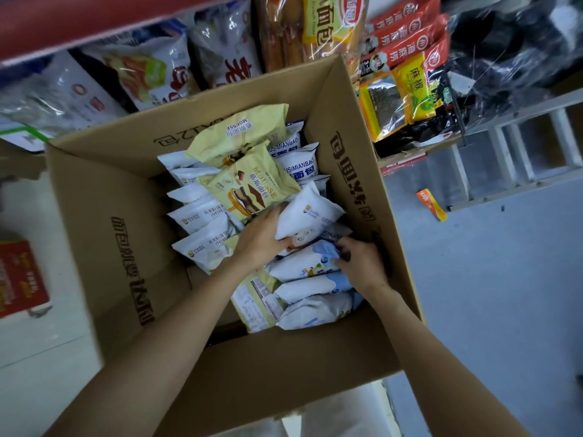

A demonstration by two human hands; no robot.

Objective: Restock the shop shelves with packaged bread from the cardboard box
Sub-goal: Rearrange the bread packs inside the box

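An open cardboard box [120,234] fills the middle of the head view, holding several bread packets. Two yellow mousse bread packets [252,187] lie on top at the back. Rows of white packets [202,216] stand along the left, and white-and-blue packets [309,288] lie at the front right. My left hand [260,238] is shut on a white bread packet [307,212], lifted slightly above the pile. My right hand [362,263] grips the end of a white-and-blue bread packet [303,263] that lies in the box.
Shelves at the top hold bagged bread [227,42] and long loaves [315,26]. Red and yellow snack packets [407,58] hang at the upper right. An orange packet [432,205] lies on the grey floor beside a metal ladder [517,152]. A red box [22,279] sits at the left.
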